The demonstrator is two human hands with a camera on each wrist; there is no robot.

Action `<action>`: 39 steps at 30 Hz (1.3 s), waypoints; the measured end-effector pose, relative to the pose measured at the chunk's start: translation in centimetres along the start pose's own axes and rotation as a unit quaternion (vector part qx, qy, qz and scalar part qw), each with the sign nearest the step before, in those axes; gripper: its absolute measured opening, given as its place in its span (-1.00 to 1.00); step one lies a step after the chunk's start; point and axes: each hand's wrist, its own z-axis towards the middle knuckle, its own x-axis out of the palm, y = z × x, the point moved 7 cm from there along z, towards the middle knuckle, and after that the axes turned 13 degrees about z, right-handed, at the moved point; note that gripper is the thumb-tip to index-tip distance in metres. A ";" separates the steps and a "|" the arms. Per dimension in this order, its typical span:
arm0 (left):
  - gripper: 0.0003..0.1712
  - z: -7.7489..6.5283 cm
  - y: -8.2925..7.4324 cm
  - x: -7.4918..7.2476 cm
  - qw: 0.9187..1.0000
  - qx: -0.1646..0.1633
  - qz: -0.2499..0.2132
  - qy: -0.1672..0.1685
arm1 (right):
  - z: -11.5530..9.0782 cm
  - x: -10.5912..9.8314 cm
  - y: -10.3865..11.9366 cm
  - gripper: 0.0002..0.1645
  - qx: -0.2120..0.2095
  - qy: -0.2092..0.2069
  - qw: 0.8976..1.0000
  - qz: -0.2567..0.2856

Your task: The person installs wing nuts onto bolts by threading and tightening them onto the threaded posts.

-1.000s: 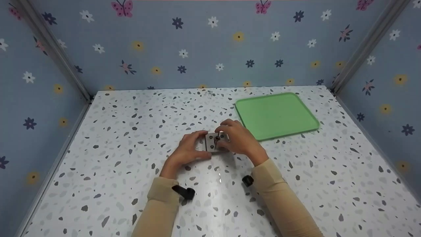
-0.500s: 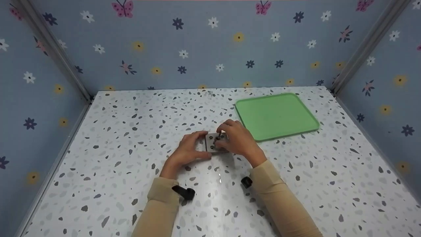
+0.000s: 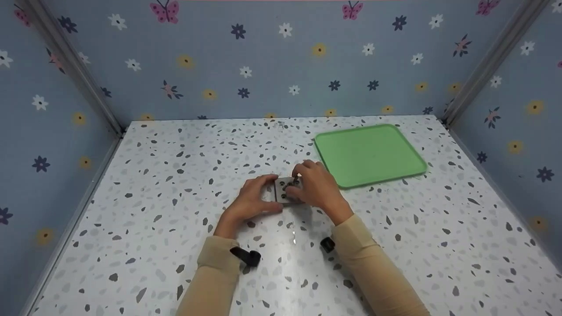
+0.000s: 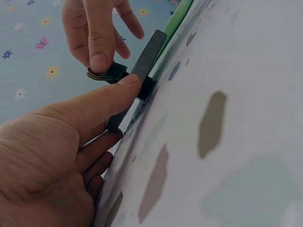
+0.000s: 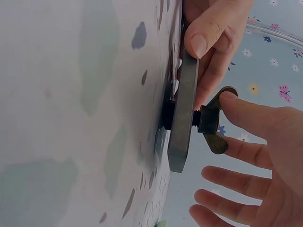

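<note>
A flat grey metal plate (image 3: 279,191) with several holes lies at the middle of the table. A threaded bolt (image 5: 196,118) passes through it, with its dark head (image 5: 167,115) on the table side. On the upper end of the bolt sits a brass-coloured wing nut (image 5: 209,120), a gap of thread showing below it. My left hand (image 3: 252,197) grips the plate's left end, thumb on the near edge and fingers at the far edge. With thumb and index finger my right hand (image 3: 318,186) pinches the wings; its other fingers are spread apart.
A green tray (image 3: 371,156) lies behind and to the right of my right hand. The speckled white table (image 3: 197,149) is bounded by flowered blue panels (image 3: 281,61) at the back and both sides.
My right thumb and index finger have turned the wing nut a little, and the right wrist has shifted slightly left. The left hand and plate have stayed in place.
</note>
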 end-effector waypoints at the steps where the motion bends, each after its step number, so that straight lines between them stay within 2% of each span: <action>1: 0.09 0.0 0.0 0.0 1.000 -0.002 0.000 0.000 | 0.0 0.0 0.0 -0.49 0.003 0.000 1.000 -0.002; 7: 0.09 0.0 0.1 0.0 1.000 -0.009 0.001 0.002 | 0.1 0.1 0.0 -0.52 0.015 -0.005 1.000 -0.009; 16: 0.10 -0.1 0.0 0.1 1.000 -0.012 -0.001 0.003 | -0.1 0.2 0.2 -0.54 0.000 -0.030 1.000 -0.010; 20: 0.10 -0.1 0.0 0.1 1.000 -0.015 -0.005 0.005 | -0.1 0.2 0.1 -0.55 0.007 -0.032 0.999 -0.011; 27: 0.07 -0.2 -0.3 -0.1 1.000 -0.003 0.000 0.002 | 0.0 0.2 0.0 -0.55 0.022 -0.043 0.999 -0.015; 39: 0.09 -0.1 -0.2 -0.1 1.000 -0.005 0.002 0.004 | 0.1 0.1 0.1 -0.56 0.027 -0.049 0.998 -0.021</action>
